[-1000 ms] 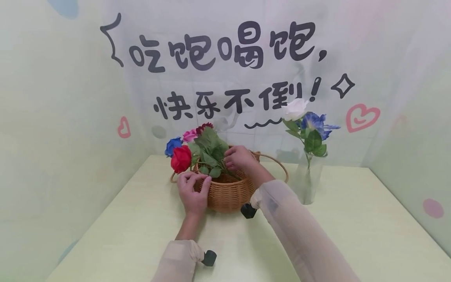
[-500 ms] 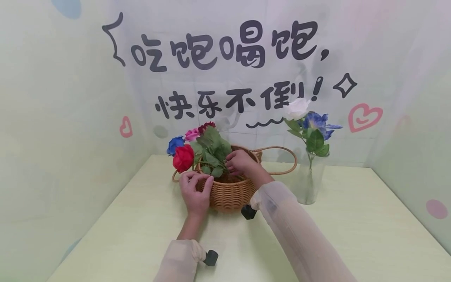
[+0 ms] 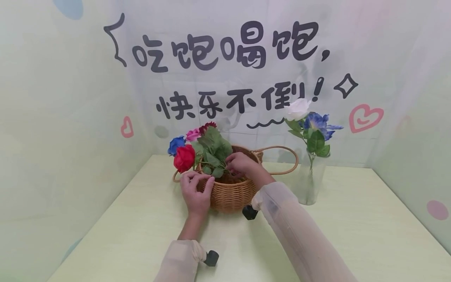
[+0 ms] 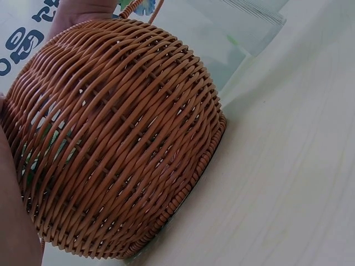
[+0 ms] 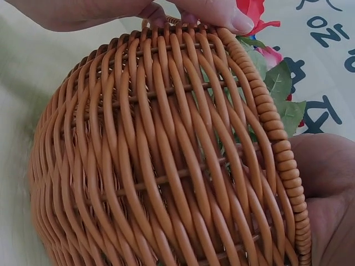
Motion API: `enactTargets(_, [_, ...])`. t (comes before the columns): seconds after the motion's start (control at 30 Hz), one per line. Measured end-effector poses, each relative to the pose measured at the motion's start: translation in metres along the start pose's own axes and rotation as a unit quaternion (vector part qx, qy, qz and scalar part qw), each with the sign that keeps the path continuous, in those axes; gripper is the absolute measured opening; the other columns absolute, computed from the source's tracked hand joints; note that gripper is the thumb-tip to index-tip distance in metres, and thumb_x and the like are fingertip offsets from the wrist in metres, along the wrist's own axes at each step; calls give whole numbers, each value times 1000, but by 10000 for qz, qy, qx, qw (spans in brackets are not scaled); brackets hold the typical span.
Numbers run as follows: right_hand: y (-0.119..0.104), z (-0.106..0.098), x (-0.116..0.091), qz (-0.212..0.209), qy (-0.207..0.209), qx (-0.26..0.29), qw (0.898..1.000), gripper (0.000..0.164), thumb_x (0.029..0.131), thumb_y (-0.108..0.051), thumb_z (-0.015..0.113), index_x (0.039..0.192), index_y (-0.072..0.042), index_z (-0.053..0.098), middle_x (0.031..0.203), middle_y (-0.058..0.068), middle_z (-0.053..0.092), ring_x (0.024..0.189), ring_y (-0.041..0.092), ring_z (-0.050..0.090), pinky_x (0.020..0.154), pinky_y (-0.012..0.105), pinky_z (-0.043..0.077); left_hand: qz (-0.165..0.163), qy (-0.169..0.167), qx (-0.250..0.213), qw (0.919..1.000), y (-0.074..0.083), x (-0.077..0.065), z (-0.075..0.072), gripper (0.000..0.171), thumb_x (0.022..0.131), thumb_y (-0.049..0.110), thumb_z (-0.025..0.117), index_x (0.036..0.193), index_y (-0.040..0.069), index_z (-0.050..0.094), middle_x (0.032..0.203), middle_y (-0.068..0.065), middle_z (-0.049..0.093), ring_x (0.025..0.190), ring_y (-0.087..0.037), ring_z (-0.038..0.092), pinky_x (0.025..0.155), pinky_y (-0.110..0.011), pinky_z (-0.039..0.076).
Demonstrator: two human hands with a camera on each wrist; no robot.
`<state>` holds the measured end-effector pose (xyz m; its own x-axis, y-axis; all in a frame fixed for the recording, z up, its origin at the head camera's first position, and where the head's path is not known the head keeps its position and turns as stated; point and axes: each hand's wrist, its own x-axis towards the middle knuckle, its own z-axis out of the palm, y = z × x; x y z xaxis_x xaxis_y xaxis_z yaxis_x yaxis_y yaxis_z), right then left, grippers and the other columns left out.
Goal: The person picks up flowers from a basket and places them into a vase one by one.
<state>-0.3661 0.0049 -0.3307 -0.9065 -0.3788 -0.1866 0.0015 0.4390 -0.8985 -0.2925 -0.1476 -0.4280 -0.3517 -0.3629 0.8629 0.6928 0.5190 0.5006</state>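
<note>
A round brown wicker basket (image 3: 232, 197) stands on the table, with artificial flowers leaning out over its left side. Among them are a red rose (image 3: 184, 158), a blue rose (image 3: 176, 145), a pink one (image 3: 192, 134) and a dark red bloom (image 3: 207, 127), above large green leaves (image 3: 213, 145). My left hand (image 3: 194, 194) grips the basket's front-left rim, thumb laid on the edge in the right wrist view. Over the right rim reaches my right hand (image 3: 243, 166), its curled fingers pinching a flower stem beside the leaves; their tips are partly hidden.
To the right of the basket stands a clear glass vase (image 3: 310, 184) holding a white rose (image 3: 297, 109) and a blue flower (image 3: 317, 124). The basket's handle (image 3: 294, 162) sticks out toward this vase. Cloth walls with printed writing enclose the table (image 3: 366, 219).
My right hand has sunk slightly deeper into the basket. The right-hand handle has swung outward, closer to the vase. My left hand keeps its place on the rim.
</note>
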Motion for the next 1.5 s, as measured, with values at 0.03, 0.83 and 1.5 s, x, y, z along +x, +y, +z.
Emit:
enactTargets(0.03, [0,0,0,17,-28,8,10000,38,98,-3,51,136,0,50,114,18,58,81,23,55,86,51,49,-3,2,14,10000,0,0,0,12,73,2,79,80,9,73,93,-14,54,98,-28,48,90,-39,33])
enactTargets(0.83, [-2,1,-2,279,307,71,9991,26,95,-3,57,121,1,59,111,18,63,82,25,62,86,52,49,3,-47,40,10000,2,0,-2,9,76,12,80,81,8,73,92,-13,53,97,-27,48,89,-38,34])
enactTargets(1.5, [-2,3,-5,131,532,-49,9985,22,89,-1,66,110,3,66,88,11,61,69,18,58,78,46,54,-34,-54,-5,10000,1,0,-2,8,76,10,79,81,8,73,93,-14,54,98,-28,48,89,-38,34])
